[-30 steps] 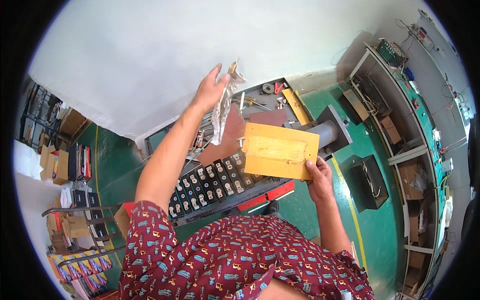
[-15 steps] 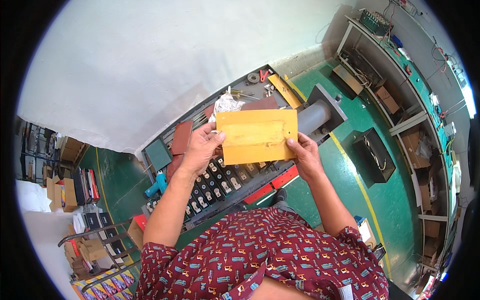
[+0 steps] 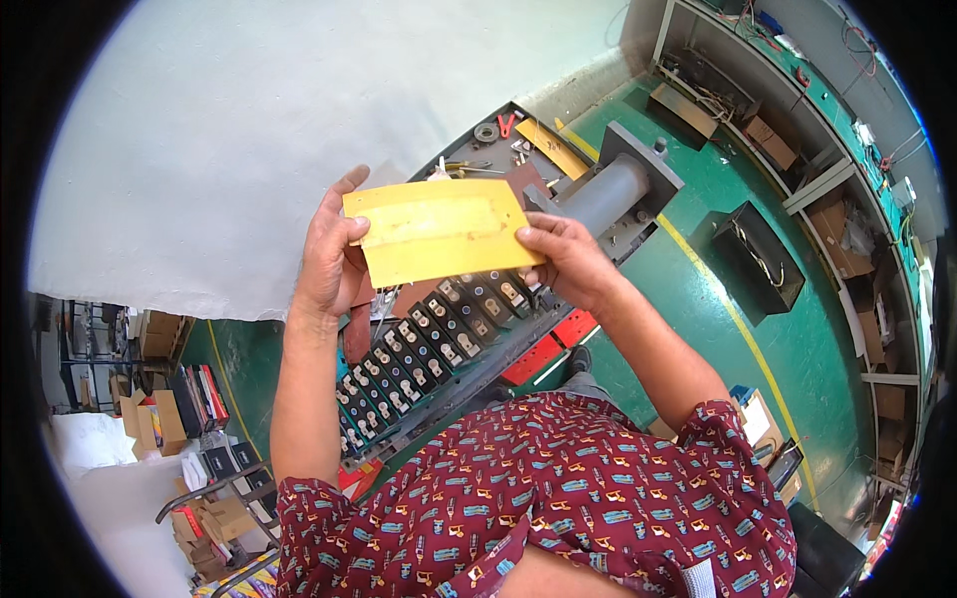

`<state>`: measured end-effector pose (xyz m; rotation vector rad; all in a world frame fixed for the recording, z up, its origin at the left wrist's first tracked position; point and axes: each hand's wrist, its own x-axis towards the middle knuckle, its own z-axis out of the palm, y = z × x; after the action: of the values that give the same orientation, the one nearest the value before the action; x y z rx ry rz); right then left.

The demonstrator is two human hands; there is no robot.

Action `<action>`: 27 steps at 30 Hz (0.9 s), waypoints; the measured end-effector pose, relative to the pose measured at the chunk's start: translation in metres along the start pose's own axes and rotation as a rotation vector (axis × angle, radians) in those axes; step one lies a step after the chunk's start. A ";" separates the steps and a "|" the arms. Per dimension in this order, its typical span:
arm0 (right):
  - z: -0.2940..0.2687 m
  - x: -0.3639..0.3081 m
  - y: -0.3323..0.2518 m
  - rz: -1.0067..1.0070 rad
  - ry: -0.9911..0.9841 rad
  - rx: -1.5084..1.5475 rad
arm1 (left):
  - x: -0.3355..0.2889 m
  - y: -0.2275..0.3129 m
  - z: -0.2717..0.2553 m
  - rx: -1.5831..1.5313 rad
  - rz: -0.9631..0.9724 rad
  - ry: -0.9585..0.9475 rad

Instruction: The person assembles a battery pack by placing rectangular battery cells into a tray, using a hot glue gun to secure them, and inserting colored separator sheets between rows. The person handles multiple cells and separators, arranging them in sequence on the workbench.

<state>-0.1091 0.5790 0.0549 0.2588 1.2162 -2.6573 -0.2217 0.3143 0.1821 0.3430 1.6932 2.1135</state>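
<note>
A yellow rectangular sheet [image 3: 439,231], worn and brown-smudged across its middle, is held up between my two hands. My left hand [image 3: 334,254] grips its left edge, with the thumb on the front face and a finger reaching up past the corner. At the right edge, my right hand [image 3: 570,254] pinches the sheet, thumb in front and fingers behind. The sheet is tilted above a row of black block-like parts with metal terminals [image 3: 424,344] on the workbench. It hides part of the bench top behind it.
A grey metal cylinder with a square flange [image 3: 603,194] lies at the bench's right end. Behind are red-handled pliers [image 3: 505,126], a ring-shaped roll [image 3: 486,134] and a yellow strip [image 3: 551,149]. A black box [image 3: 753,259] stands on the green floor, near long shelving [image 3: 822,184].
Both hands have moved the yellow sheet left and slightly up, tilting it. My left fingers have spread upward. The view has shifted, showing more of the black parts.
</note>
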 end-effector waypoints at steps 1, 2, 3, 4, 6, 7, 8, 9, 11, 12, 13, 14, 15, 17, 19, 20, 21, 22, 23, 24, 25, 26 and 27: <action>0.006 -0.009 0.006 0.015 0.054 -0.065 | -0.001 -0.004 -0.007 0.075 -0.021 0.021; 0.005 -0.017 0.013 0.016 0.112 -0.141 | -0.002 -0.011 -0.021 0.150 -0.041 0.041; 0.001 -0.025 0.020 0.020 0.172 -0.220 | -0.004 -0.016 -0.034 0.223 -0.062 0.062; -0.008 -0.032 0.031 0.021 0.239 -0.193 | -0.008 -0.018 -0.039 0.322 -0.125 0.064; -0.028 -0.044 0.059 0.028 0.369 -0.134 | -0.018 -0.025 -0.037 0.288 -0.135 0.133; -0.037 -0.050 0.069 0.036 0.391 -0.132 | -0.021 -0.030 -0.034 0.270 -0.140 0.166; -0.044 -0.057 0.078 0.045 0.414 -0.131 | -0.021 -0.033 -0.032 0.270 -0.144 0.188; -0.046 -0.062 0.083 0.053 0.432 -0.128 | -0.022 -0.036 -0.032 0.280 -0.150 0.180; -0.046 -0.069 0.091 0.056 0.439 -0.109 | -0.022 -0.044 -0.034 0.299 -0.162 0.165; -0.046 -0.070 0.094 0.059 0.431 -0.111 | -0.020 -0.047 -0.033 0.306 -0.168 0.160; -0.047 -0.072 0.096 0.062 0.422 -0.113 | -0.018 -0.049 -0.032 0.313 -0.174 0.156; -0.047 -0.072 0.097 0.061 0.419 -0.110 | -0.016 -0.050 -0.030 0.320 -0.180 0.152; -0.046 -0.071 0.097 0.060 0.421 -0.110 | -0.014 -0.050 -0.024 0.342 -0.174 0.158; -0.045 -0.070 0.098 0.045 0.423 -0.115 | -0.012 -0.046 -0.010 0.387 -0.162 0.172; -0.043 -0.069 0.098 0.020 0.422 -0.130 | -0.007 -0.038 -0.004 0.485 -0.180 0.130; -0.043 -0.070 0.097 0.016 0.421 -0.134 | -0.005 -0.033 -0.002 0.533 -0.189 0.108; -0.044 -0.069 0.097 0.012 0.419 -0.138 | -0.005 -0.030 0.005 0.562 -0.188 0.112; -0.044 -0.068 0.097 0.008 0.417 -0.142 | -0.005 -0.027 0.015 0.591 -0.188 0.116; -0.044 -0.069 0.096 0.005 0.418 -0.146 | -0.004 -0.027 0.021 0.620 -0.188 0.120; -0.043 -0.069 0.094 0.002 0.416 -0.150 | -0.004 -0.027 0.021 0.617 -0.179 0.117; -0.042 -0.069 0.094 -0.001 0.414 -0.153 | -0.002 -0.029 0.022 0.615 -0.171 0.115; -0.043 -0.068 0.094 -0.026 0.407 -0.177 | -0.001 -0.029 0.022 0.612 -0.162 0.112; -0.043 -0.068 0.094 -0.049 0.401 -0.201 | 0.003 -0.028 0.023 0.581 -0.184 0.087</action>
<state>-0.0166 0.5599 -0.0242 0.7640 1.6096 -2.5725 -0.2093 0.3409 0.1602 0.2461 2.2762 1.4942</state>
